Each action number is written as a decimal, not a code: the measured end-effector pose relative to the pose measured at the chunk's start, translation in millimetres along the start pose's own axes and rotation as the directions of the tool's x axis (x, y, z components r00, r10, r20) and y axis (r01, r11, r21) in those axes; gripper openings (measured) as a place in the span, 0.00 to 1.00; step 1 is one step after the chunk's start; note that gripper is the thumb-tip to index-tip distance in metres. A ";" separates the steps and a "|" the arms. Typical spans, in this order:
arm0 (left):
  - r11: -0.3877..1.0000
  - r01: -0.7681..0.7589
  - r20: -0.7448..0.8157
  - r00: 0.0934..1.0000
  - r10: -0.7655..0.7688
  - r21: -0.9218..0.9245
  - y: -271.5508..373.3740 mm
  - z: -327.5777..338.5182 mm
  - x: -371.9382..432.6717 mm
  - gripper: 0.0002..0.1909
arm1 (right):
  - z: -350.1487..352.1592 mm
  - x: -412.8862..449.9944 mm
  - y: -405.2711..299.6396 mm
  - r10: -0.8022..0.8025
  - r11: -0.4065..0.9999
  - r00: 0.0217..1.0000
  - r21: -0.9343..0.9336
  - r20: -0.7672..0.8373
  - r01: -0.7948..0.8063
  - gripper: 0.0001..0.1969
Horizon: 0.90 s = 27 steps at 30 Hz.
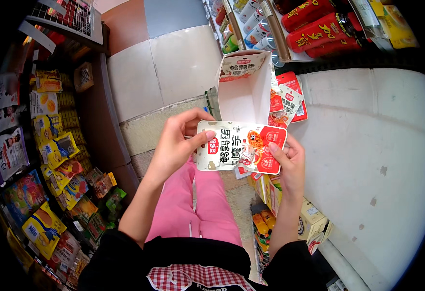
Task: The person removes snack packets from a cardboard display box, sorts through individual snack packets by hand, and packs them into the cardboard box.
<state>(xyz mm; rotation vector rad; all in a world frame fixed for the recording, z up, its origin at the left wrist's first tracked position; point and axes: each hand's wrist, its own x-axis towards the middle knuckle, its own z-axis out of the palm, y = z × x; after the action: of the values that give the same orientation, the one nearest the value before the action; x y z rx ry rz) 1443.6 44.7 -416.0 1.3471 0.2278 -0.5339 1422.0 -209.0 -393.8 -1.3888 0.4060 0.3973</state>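
Observation:
A white and red snack pouch [241,147] with printed writing lies flat between my hands, its front turned up. My left hand [178,142] pinches its left end, thumb on top and fingers beneath. At the other end, my right hand [290,160] grips the red part with the thumb over the front. Just beyond the pouch stands an open white cardboard display box [247,94], whose visible inside walls are bare. The pouch covers the box's near edge. Several similar pouches [289,103] lie in a loose pile right of the box.
Shelves of bagged snacks [58,151] run along the left. Bottles and cans [258,31] and red drink containers [325,32] fill racks at the top right. A white surface [372,145] spans the right, with cartons [312,222] below it. Floor tiles [132,80] show ahead.

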 end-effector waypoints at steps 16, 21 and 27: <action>0.988 0.016 -0.022 1.000 -0.020 -0.153 5.4 -11.8 5.1 0.11 | 25.3 -29.3 38.0 -0.088 0.957 0.969 0.250 -0.230 0.146 0.22; 0.994 -0.017 -0.082 0.997 0.008 -0.108 -10.8 -5.5 -10.1 0.05 | 30.4 -34.8 56.9 -0.104 0.972 0.958 0.179 -0.267 0.155 0.20; 0.971 -0.236 -0.185 0.956 0.226 -0.034 2.5 4.7 -5.5 0.07 | 6.8 -28.7 64.0 -0.046 0.988 0.997 0.143 -0.069 0.055 0.20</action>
<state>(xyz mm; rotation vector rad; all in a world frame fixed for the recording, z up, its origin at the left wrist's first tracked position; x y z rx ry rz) 1439.5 41.7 -410.3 1.3468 0.2273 -0.2071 1365.6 -194.3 -433.5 -1.2703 0.4437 0.2763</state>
